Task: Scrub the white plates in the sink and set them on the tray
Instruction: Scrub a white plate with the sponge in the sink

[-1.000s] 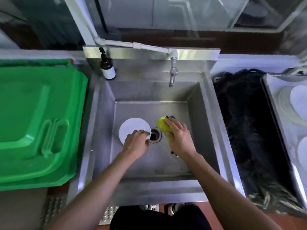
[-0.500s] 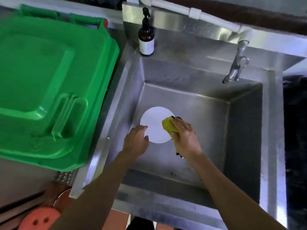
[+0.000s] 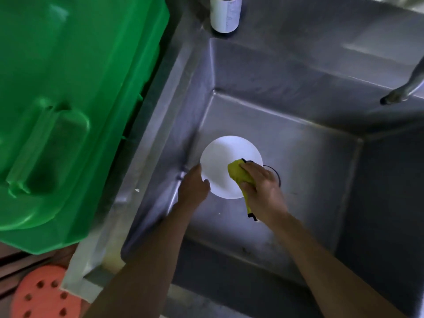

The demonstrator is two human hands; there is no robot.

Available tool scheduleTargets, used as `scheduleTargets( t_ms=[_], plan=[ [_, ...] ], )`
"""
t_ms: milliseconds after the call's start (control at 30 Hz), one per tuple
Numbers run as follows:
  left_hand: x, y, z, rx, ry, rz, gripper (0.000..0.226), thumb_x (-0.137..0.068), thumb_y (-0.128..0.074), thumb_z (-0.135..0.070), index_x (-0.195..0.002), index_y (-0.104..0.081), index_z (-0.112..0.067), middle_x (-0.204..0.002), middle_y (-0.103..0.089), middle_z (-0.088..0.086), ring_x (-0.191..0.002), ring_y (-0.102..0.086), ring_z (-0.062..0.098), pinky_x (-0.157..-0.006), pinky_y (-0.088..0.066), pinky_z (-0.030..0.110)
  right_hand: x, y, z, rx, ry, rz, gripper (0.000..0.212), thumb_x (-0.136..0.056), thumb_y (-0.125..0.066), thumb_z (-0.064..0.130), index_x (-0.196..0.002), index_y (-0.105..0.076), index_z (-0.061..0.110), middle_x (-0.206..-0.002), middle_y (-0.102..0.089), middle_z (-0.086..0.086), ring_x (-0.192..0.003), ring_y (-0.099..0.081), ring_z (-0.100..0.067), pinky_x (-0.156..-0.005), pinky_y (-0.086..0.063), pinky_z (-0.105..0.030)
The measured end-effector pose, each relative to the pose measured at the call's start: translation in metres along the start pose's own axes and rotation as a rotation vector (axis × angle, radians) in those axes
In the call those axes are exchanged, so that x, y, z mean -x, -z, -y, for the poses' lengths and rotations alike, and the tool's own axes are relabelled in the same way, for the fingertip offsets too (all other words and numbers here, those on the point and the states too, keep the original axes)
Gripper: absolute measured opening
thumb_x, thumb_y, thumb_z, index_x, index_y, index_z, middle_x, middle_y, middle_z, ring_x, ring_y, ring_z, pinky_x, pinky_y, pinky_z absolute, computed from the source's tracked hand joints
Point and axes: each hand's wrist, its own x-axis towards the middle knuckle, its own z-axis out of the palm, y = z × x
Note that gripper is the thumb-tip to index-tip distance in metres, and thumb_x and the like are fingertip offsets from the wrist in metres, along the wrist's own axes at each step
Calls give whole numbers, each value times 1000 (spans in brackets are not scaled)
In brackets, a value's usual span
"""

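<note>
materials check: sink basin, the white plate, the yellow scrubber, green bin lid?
Sink basin: brushed stainless steel by its grey sheen and folded corners. White plate: smooth and glossy, ceramic or melamine, cannot tell which. Yellow scrubber: soft cloth or sponge, matte, crumpled under the right hand. Green bin lid: moulded plastic, semi-gloss, with rounded ribs.

A large green bin lid (image 3: pixel 68 99) fills the left. At near left, an orange perforated disc (image 3: pixel 43 294) lies on a reddish-brown floor (image 3: pixel 13 255). A white-labelled dark bottle (image 3: pixel 226 13) stands far, and a metal tap spout (image 3: pixel 403 90) juts in at right.
</note>
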Motion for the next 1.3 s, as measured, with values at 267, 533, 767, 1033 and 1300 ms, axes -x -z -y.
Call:
scheduleTargets(
  t_ms=[267, 533, 767, 1033, 1300],
  plan=[
    [-2, -15, -4, 302, 128, -106, 50, -90, -59, -8, -139, -59, -17, -130, -68, 3, -120, -63, 25, -94, -54, 31, -11, -3, -11, -8, -80, 36, 42, -89, -64, 10, -131, -61, 14, -131, -62, -6, -111, -55, -37, -94, -49, -48],
    [-15, -13, -12, 523, 283, -131, 31, -85, -66, -10, -115, -72, -13, -110, -75, 2, -96, -65, 19, -69, -45, 15, -15, -2, -16, -12, -138, 54, 46, -91, -64, 13, -136, -59, 16, -138, -60, -5, -120, -53, -37, -103, -44, -49],
    [-13, -19, -13, 803, 458, -105, 23, -85, -67, -6, -102, -68, -21, -111, -70, 5, -111, -65, 34, -97, -55, 54, -5, 6, -17, -28, -170, 45, 48, -92, -64, 11, -139, -57, 15, -143, -55, -6, -130, -47, -33, -108, -41, -48],
    [2, -21, -28, 1140, 626, 94, 35, -89, -60, 6, -119, -62, -13, -108, -66, 11, -95, -64, 30, -82, -53, 42, 10, 19, -9, -46, -193, 43, 47, -93, -62, 8, -139, -56, 13, -144, -54, -7, -131, -46, -33, -108, -40, -47],
    [24, -18, -53, 1156, 528, 235, 60, -93, -47, 13, -145, -48, -15, -136, -54, 16, -120, -53, 43, -90, -54, 64, 34, 30, -2, -55, -212, 23, 46, -96, -60, 12, -141, -55, 13, -146, -53, -7, -134, -47, -32, -109, -40, -48]
  ],
)
